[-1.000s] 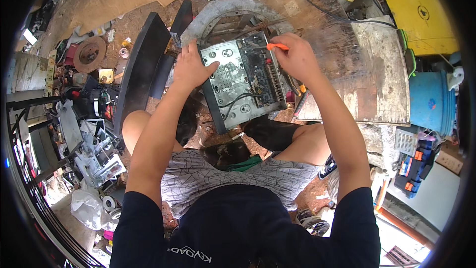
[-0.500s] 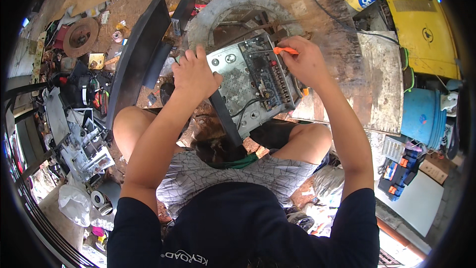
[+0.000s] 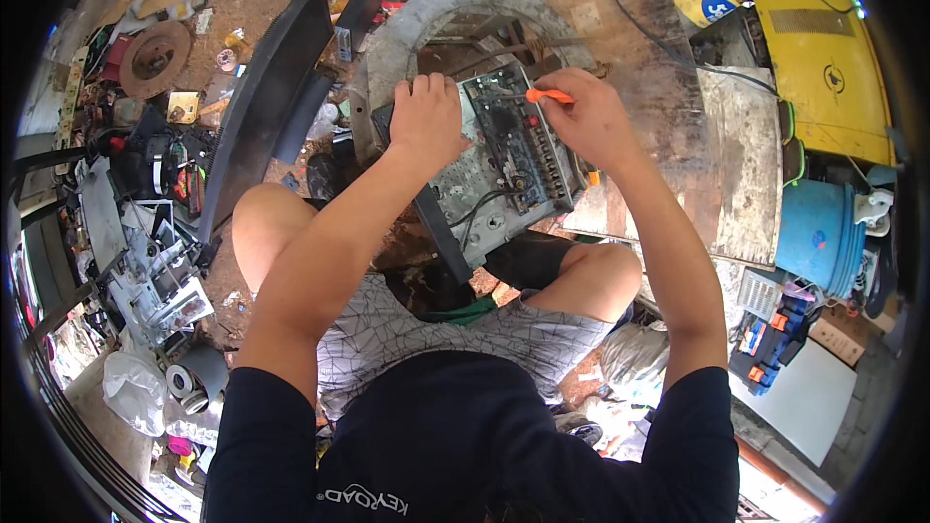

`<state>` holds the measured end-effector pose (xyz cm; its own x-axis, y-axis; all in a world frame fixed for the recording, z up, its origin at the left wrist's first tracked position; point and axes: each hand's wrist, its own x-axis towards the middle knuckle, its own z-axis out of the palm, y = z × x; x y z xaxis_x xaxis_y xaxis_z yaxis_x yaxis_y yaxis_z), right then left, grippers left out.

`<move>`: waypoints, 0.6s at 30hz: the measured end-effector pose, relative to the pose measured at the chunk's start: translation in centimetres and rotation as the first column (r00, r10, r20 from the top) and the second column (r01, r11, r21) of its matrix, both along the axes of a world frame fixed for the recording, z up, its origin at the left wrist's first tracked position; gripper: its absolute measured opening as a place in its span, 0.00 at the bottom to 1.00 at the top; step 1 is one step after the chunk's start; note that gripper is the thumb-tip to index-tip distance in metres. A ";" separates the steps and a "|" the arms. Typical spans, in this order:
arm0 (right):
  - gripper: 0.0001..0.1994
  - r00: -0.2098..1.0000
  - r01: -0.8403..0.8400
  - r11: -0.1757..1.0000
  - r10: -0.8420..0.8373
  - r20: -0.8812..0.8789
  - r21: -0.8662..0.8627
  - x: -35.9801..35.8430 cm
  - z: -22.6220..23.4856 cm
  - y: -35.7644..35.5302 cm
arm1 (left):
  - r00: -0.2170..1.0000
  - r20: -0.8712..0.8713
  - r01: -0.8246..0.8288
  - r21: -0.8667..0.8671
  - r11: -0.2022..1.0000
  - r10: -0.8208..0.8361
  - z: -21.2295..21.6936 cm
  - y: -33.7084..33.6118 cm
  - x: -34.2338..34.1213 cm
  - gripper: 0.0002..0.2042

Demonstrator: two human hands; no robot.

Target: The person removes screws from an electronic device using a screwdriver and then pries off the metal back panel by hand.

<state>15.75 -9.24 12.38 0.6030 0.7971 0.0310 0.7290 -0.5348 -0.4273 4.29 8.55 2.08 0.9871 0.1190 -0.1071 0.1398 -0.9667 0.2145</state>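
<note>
An opened metal chassis (image 3: 452,196) with a black front panel lies tilted above my lap, between my knees. Along its right part runs a dark circuit board (image 3: 513,140) with a row of jacks at the edge. My left hand (image 3: 424,124) lies over the chassis's far left corner, fingers bent at its far edge and thumb toward the board. In my right hand (image 3: 588,116) is a screwdriver (image 3: 550,97) with an orange handle, pinched between thumb and fingers. Its thin shaft points left across the far end of the board; I cannot tell what the tip touches.
Behind the chassis stands a grey ring-shaped frame (image 3: 426,15). A long black panel (image 3: 266,107) leans at the left, near scattered scrap parts. A worn wooden board (image 3: 659,87) lies to the right, beyond it a yellow metal case (image 3: 823,77) and a blue bucket (image 3: 819,232).
My left hand has moved right, from the chassis's left edge onto its far corner nearer the board. The screwdriver and right hand have shifted slightly left.
</note>
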 end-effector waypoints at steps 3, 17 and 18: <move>0.08 1.000 0.011 1.000 -0.011 -0.027 -0.025 -0.2 -0.1 0.3 | 1.000 0.011 0.009 -0.009 1.000 -0.009 0.1 0.3 -0.3 0.42; 0.08 0.999 -0.008 1.000 0.007 -0.039 -0.012 -1.9 0.8 0.1 | 0.993 -0.112 -0.051 -0.147 0.988 0.035 0.9 1.0 -1.5 0.34; 0.08 0.999 -0.012 1.000 0.011 -0.031 -0.024 -2.0 0.8 0.2 | 0.993 -0.115 -0.048 -0.151 0.987 0.031 0.7 1.0 -1.6 0.34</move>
